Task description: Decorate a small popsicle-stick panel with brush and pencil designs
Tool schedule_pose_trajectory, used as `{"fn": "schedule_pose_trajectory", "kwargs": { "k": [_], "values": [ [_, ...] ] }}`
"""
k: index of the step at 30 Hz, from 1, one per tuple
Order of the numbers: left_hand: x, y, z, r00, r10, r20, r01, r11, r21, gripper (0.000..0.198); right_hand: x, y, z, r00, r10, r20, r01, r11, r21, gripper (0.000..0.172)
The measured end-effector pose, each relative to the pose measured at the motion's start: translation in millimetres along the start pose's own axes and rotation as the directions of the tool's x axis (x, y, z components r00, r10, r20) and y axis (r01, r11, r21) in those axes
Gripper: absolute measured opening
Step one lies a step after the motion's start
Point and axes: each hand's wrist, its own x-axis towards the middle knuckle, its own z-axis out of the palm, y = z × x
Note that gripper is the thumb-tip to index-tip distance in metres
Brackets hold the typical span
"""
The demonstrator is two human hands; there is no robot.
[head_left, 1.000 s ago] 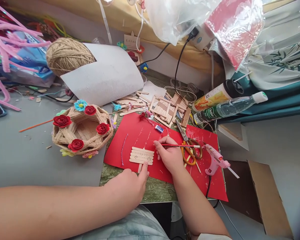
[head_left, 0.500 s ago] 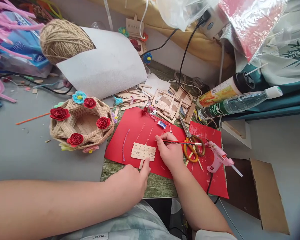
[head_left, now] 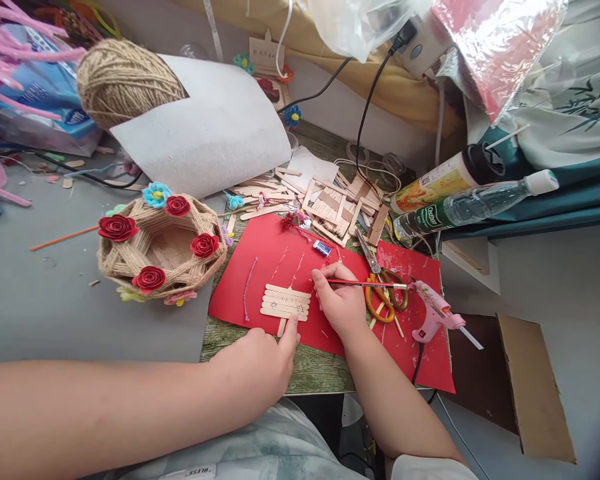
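A small sign of craft sticks (head_left: 285,303) lies on red paper (head_left: 240,287), with pencil marks, star shapes among them, on its slats and one stick jutting out below. My left hand (head_left: 263,357) holds it down, the index fingertip on its lower right edge and the other fingers curled in. Just right of the sign, my right hand (head_left: 343,300) pinches a red pencil (head_left: 367,283) between thumb and fingers. The pencil's tip is hard to make out by the thumb; its other end points right, over the scissors (head_left: 380,297).
An eraser (head_left: 322,248) and purple twisted strip (head_left: 250,290) lie on the paper. A pink glue gun (head_left: 435,313) sits right, below a water bottle (head_left: 475,203). Craft sticks (head_left: 330,207) pile behind. A twine basket (head_left: 115,257) with red roses and a twine ball (head_left: 130,83) stand left.
The whole view has shifted very slightly. Both hands keep nearly the same places, the left on the sign and the right around the pencil.
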Motion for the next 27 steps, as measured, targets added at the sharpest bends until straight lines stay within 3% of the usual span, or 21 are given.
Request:
{"fn": "schedule_pose_trajectory", "kwargs": {
  "k": [8, 12, 27],
  "values": [
    [0, 3, 8.2, 1.0, 0.007, 0.0, -0.007, 0.999, 0.035, 0.061, 1, -1, -1, 0.994, 0.11, 0.017, -0.112, 0.979, 0.17, 0.036],
    [-1, 3, 9.9, 1.0, 0.009, -0.011, -0.009, 0.999, 0.032, 0.06, 0, 1, -1, 0.994, 0.092, 0.066, -0.099, 0.989, 0.112, 0.039],
    [-2, 4, 14.6, 0.995, -0.011, -0.094, 0.017, 0.998, 0.059, 0.062, 2, 3, -1, 0.999, 0.003, 0.044, 0.0, 0.998, -0.069, 0.039]
  ]
}}
